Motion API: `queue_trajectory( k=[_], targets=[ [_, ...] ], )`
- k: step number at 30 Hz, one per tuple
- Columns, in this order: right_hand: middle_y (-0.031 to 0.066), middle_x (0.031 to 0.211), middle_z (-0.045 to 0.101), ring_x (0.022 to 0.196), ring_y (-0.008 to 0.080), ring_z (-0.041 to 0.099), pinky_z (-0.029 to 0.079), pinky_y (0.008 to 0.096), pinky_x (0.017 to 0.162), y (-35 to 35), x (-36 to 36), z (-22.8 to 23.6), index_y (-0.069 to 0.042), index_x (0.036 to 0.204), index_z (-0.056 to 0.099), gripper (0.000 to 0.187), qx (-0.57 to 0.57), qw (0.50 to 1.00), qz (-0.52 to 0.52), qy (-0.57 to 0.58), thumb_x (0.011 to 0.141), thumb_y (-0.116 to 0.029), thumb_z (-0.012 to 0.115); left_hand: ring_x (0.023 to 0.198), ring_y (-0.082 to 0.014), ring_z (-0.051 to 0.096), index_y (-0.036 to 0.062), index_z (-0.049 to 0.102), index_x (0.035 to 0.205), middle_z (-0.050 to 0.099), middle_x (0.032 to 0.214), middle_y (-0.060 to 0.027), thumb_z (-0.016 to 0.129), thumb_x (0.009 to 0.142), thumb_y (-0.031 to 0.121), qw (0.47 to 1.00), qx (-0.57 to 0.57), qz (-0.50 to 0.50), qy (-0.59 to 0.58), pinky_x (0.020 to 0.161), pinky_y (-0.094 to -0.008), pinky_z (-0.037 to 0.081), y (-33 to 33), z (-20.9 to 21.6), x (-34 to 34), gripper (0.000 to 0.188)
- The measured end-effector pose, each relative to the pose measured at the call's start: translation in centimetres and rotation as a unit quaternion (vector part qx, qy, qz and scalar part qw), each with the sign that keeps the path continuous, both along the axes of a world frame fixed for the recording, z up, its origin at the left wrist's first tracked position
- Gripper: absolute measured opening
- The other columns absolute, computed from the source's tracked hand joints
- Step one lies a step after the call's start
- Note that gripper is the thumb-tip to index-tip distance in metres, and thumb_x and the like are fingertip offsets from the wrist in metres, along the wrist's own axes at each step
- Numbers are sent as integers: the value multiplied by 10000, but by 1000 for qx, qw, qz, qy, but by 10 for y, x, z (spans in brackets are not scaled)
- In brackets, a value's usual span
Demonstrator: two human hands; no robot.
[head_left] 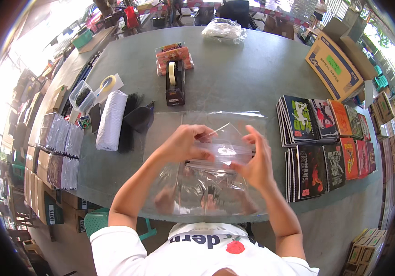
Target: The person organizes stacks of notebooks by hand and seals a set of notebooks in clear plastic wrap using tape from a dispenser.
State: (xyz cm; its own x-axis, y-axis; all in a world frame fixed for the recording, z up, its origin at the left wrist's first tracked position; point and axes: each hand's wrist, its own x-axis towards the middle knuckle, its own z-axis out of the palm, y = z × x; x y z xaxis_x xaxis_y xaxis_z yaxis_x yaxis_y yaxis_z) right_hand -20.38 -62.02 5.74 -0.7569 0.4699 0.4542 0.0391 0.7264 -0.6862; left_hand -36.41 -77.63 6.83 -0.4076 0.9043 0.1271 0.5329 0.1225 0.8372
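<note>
clear plastic fills the middle of the view: a stack of transparent sleeves (206, 184) is spread on the near edge of a grey-green table (234, 73), and one sleeve is lifted just above it. the left hand (186, 142) is closed on the sleeve's upper edge, fingers curled tight around the film. the right hand (252, 158) is held beside it with fingers half spread, touching the same sleeve at its right side; whether it pinches the film cannot be told. nothing appears to be inside the lifted sleeve, so the work seems to be at an early step of this piece, with the sleeve only being opened or separated. to the right, well apart from the hands, spiral notebooks (326, 147) with bright covers are fanned in two rows, none of them visibly bagged. on the left edge, wrapped bundles (61, 152) are stacked, which suggests some pieces are done. a tape dispenser (175, 83) stands further back, near a white roll (111, 120).
</note>
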Motion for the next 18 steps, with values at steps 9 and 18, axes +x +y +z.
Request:
queue_trajectory(
  k=[9,18],
  targets=[
    [92,839,571,811,229,540,455,318,756,20,-23,21,-28,944,609,319,26,962,209,-174,643,-78,701,719,-292,532,25,589,865,551,770,-94,706,624,84,956,-6,-58,287,628,-371,468,15,7,23,274],
    [128,1340,452,1276,269,388,257,428,1070,10,42,31,-33,1283,465,522,278,900,262,-207,787,-138,588,1110,-259,506,59,629,1086,559,1121,-111,638,698,97,872,150,-43,464,970,-377,446,-36,-38,51,389]
  ],
)
